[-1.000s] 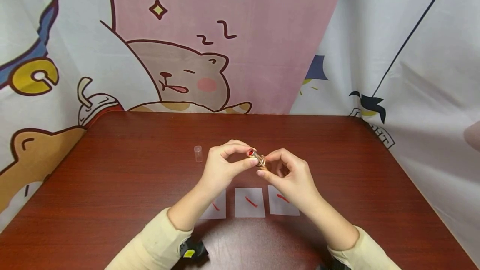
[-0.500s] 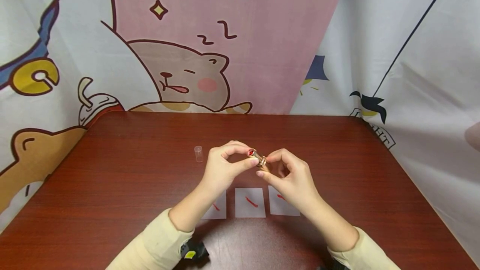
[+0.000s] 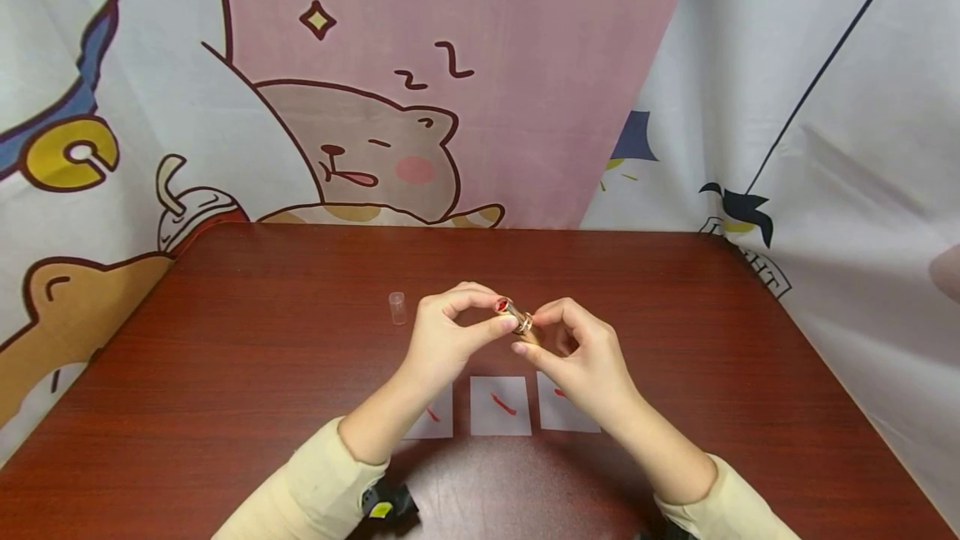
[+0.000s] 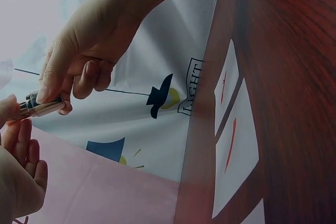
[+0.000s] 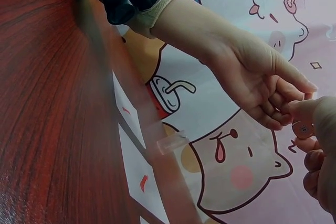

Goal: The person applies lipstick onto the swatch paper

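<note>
Both hands hold a gold lipstick (image 3: 517, 317) above the table, its red tip low in the metal tube and facing up and left. My left hand (image 3: 452, 325) pinches the upper tube between thumb and fingers. At the base, the thumb and forefinger of my right hand (image 3: 588, 348) grip the lower end. In the left wrist view the lipstick (image 4: 39, 107) lies between the two hands, its tip hidden by the left fingers. The right wrist view shows only the round bottom of the lipstick (image 5: 303, 129).
A clear plastic cap (image 3: 397, 308) stands on the dark red table (image 3: 285, 340), left of the hands. Three white paper squares lie in a row below the hands, among them the middle paper (image 3: 500, 419), each with a red stroke. A printed curtain (image 3: 540, 65) hangs behind the table.
Both hands stay in almost the same place, still holding the lipstick. The right hand's fingers shift very slightly at the base.
</note>
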### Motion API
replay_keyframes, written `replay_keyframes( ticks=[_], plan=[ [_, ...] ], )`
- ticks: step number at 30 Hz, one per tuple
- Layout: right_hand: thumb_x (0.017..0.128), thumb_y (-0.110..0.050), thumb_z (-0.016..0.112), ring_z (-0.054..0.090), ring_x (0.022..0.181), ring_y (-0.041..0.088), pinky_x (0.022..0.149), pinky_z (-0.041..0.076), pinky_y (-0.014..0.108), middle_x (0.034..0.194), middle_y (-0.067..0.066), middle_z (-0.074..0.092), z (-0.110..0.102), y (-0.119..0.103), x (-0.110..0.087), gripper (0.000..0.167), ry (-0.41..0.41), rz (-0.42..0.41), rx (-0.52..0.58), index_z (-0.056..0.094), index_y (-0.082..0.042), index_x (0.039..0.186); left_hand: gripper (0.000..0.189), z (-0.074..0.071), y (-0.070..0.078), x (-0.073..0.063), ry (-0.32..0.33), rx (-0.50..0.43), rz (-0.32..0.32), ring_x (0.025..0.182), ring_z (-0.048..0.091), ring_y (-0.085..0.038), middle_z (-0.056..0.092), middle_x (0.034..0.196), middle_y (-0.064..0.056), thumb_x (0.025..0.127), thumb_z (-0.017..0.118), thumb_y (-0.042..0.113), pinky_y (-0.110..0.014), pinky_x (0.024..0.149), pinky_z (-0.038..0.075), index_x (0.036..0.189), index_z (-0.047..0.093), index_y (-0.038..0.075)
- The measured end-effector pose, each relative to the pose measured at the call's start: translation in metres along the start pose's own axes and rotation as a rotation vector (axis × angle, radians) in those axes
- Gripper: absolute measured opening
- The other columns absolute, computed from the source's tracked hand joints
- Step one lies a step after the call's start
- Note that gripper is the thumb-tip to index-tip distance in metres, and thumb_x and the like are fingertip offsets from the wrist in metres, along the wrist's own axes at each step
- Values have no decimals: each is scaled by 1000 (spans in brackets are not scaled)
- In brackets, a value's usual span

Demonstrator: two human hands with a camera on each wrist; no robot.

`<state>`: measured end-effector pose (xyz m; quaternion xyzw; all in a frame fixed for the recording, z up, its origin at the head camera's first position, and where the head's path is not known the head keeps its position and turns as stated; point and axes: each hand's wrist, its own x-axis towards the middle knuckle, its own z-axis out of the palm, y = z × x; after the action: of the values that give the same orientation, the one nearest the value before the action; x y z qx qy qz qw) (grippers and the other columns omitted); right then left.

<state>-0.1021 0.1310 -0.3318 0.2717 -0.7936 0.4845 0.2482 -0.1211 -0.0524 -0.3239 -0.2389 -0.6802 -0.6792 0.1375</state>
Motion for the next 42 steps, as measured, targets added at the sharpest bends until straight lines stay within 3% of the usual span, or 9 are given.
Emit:
replay_keyframes(
  ticks=[8, 15, 25, 32, 42],
  plan=[
    [64, 5, 85, 36, 52, 5, 40, 28, 20, 74, -2, 58, 1, 0, 0, 36, 1, -2, 8, 62, -9, 89, 14, 0, 0, 1, 4, -3, 11, 87, 62, -18, 68, 86, -8, 73, 80, -1, -35, 86, 45, 85, 73, -2],
    [65, 13, 80, 34, 51, 5, 39, 28, 21, 59, -3, 44, -1, -25, 7, 34, 4, -28, 33, 62, -2, 89, 17, -3, 2, 1, -1, 8, 31, 88, 62, -18, 68, 86, -7, 72, 81, 0, -34, 88, 44, 87, 73, 0],
    [67, 13, 78, 35, 49, 6, 38, 28, 21, 57, -3, 46, -1, -23, 7, 31, 9, -28, 39, 63, -2, 90, 18, -7, 2, 3, -25, 10, 53, 90, 62, -19, 68, 89, -4, 73, 81, -1, -35, 89, 44, 90, 73, -1],
    [68, 13, 78, 36, 48, 6, 39, 29, 21, 58, -4, 48, 0, -5, 3, 32, 23, -22, 35, 65, -3, 93, 22, -15, 3, 6, -80, 43, 43, 96, 62, -18, 69, 94, -2, 74, 81, 2, -37, 96, 40, 95, 74, 3],
    [69, 16, 75, 36, 49, 7, 40, 30, 23, 64, 2, 57, -5, -33, 9, 29, 33, -38, 57, 63, 2, 92, 21, -33, 5, 16, -68, 54, 66, 97, 62, -18, 69, 96, -6, 77, 79, 3, -36, 94, 41, 97, 73, 3]
  ],
)
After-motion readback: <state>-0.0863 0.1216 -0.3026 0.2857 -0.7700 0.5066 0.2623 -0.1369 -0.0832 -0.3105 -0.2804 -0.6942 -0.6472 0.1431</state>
